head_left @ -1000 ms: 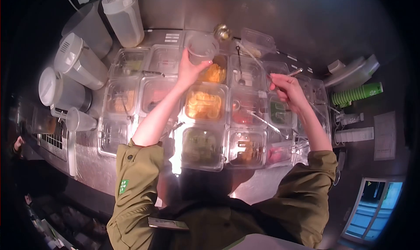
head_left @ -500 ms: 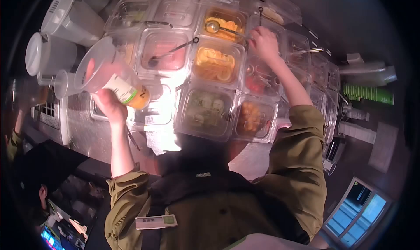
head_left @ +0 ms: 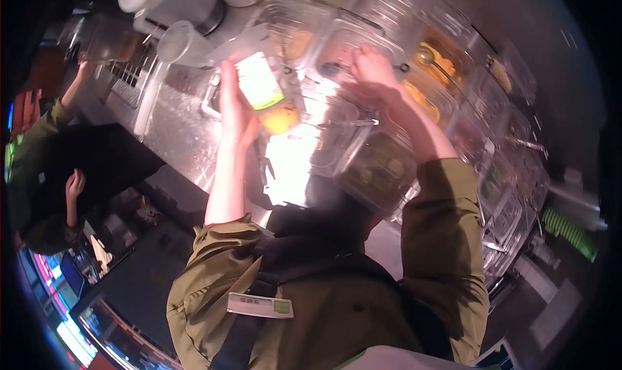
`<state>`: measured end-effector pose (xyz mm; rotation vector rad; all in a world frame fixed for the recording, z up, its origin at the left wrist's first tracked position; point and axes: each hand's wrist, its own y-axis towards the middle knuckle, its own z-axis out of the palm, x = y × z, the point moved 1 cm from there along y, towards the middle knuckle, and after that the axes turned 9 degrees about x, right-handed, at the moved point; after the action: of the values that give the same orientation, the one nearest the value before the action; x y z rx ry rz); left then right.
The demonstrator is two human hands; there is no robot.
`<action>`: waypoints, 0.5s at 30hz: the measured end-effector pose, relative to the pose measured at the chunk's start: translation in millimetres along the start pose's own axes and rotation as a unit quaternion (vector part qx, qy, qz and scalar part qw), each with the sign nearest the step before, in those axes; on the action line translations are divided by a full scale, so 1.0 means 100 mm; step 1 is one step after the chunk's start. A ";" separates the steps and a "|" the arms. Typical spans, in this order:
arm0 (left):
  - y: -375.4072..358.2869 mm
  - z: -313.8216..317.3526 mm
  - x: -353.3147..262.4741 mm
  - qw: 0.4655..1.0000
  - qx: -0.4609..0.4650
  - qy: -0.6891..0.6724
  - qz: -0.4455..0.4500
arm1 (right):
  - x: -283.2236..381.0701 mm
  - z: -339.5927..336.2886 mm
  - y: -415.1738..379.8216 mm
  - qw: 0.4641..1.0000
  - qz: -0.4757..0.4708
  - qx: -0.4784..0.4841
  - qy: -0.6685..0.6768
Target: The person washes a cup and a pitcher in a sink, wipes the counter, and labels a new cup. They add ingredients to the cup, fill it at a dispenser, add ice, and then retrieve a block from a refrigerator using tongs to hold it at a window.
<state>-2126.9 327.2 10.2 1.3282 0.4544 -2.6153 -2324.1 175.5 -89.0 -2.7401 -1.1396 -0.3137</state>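
My left hand [head_left: 238,111] is wrapped round a clear plastic cup [head_left: 285,95]. The cup is tilted, bears a white and green label, and has orange-yellow contents at its bottom. My right hand [head_left: 372,66] is over a clear container [head_left: 350,33] with pinkish contents, its fingers curled on the handle of a dark spoon [head_left: 331,69] lying across it. The handle's ringed end [head_left: 404,67] sticks out beyond my hand; my fingers partly cover the rest. Nearby are an orange-filled container with a ladle [head_left: 427,54] and a lidded container of dark green contents [head_left: 379,166].
White pitchers [head_left: 175,4] and a clear measuring cup [head_left: 183,43] stand at the upper left, beside a drain grate [head_left: 133,82]. Stacked green cups [head_left: 569,233] lie far right. A co-worker in dark clothing [head_left: 81,169] is at the left, one hand at a clear bin [head_left: 107,38].
My right hand has moved left from the containers behind the orange-filled ones to the spoon in the pinkish one. The view has turned, and the cup stays in my left hand.
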 end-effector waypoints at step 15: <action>0.06 -0.22 0.03 1.000 -0.012 -0.005 -0.023 | -0.19 -0.77 -1.54 0.997 0.013 0.021 -0.075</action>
<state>-2110.4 328.9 -5.0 1.3108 0.5192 -2.6444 -2456.9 252.5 -9.3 -2.7792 -1.1293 -0.0804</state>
